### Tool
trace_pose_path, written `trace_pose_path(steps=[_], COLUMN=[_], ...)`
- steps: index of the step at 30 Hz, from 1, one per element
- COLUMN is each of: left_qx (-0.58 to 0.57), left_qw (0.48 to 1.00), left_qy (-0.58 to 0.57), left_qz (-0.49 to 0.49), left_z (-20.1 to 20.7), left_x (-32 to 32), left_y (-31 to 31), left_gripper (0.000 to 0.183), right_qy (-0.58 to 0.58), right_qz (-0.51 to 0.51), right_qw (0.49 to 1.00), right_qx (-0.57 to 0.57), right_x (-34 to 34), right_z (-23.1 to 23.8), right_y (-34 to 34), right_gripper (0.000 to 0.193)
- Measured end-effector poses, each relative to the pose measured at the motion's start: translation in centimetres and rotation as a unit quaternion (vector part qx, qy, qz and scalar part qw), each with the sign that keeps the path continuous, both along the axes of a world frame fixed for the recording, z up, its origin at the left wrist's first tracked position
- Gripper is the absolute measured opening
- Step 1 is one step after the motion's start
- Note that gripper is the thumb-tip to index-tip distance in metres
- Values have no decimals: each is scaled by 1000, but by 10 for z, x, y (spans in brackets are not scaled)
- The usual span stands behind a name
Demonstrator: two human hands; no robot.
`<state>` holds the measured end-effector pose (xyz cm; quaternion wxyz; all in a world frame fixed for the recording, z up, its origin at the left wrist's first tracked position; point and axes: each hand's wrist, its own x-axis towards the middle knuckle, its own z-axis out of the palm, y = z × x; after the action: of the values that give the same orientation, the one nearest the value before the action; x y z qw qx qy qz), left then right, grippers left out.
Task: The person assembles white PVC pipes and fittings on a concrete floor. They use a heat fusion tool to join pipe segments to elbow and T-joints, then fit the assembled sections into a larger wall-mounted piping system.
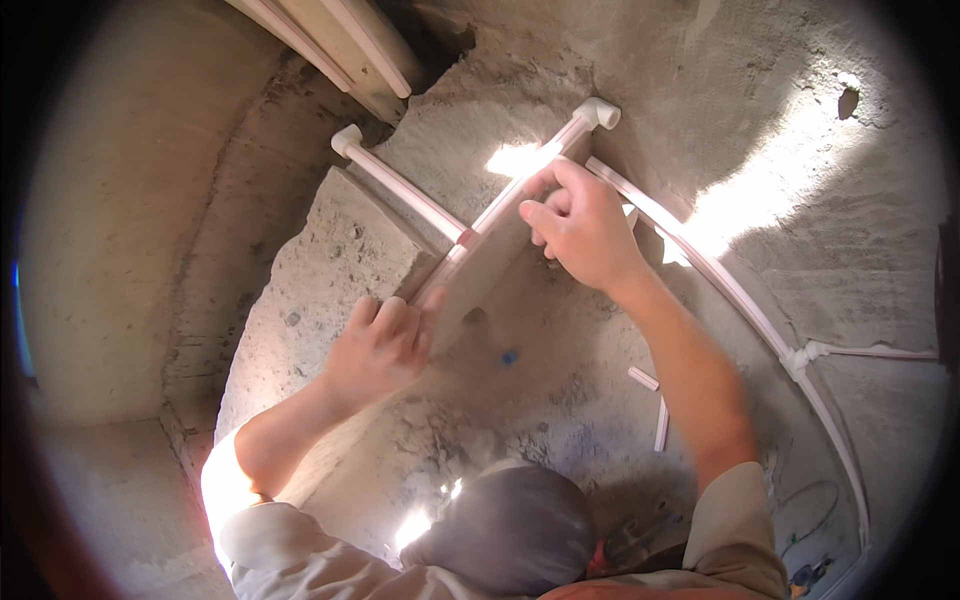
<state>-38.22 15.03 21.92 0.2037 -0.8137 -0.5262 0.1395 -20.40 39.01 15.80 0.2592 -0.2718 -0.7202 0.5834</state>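
A white pipe with a pinkish stripe runs slantwise along the concrete block's edge (pixel 400 245); this pipe (pixel 488 215) ends in a white elbow (pixel 598 113) at the far end. A second white pipe (pixel 405 193) branches off it at a pinkish joint (pixel 467 238) and has its own elbow (pixel 345 140). My left hand (pixel 380 347) is closed at the near end of the slanting pipe, its index finger along it. Nearer the far elbow, my right hand (pixel 585 225) is curled at the same pipe, its index finger on top.
A long white pipe (pixel 725 280) follows the right wall to a tee fitting (pixel 800 360). Two short pipe offcuts (pixel 644 378) lie on the ground near my right forearm. More pipe lengths (pixel 365 45) lean at the top left. A dark rounded object (pixel 515 520) shows at the bottom.
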Motion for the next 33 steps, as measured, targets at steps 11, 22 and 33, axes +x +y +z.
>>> trace_pose_path(steps=[11,22,33], left_qx=[-6,8,28], left_qw=[1000,1000,989], left_qy=[-3,-4,-127], left_qz=[0,23,76], left_z=[1,2,6], left_x=[-3,-1,0], left_y=[0,2,16], left_gripper=[60,49,27], right_qy=[-53,-72,-23], right_qz=[102,36,0], right_qw=[987,941,949], right_qx=[111,330,314], right_x=[-35,-55,-59], right_z=[25,23,13], right_y=[-12,-48,-50], right_gripper=[24,27,37])
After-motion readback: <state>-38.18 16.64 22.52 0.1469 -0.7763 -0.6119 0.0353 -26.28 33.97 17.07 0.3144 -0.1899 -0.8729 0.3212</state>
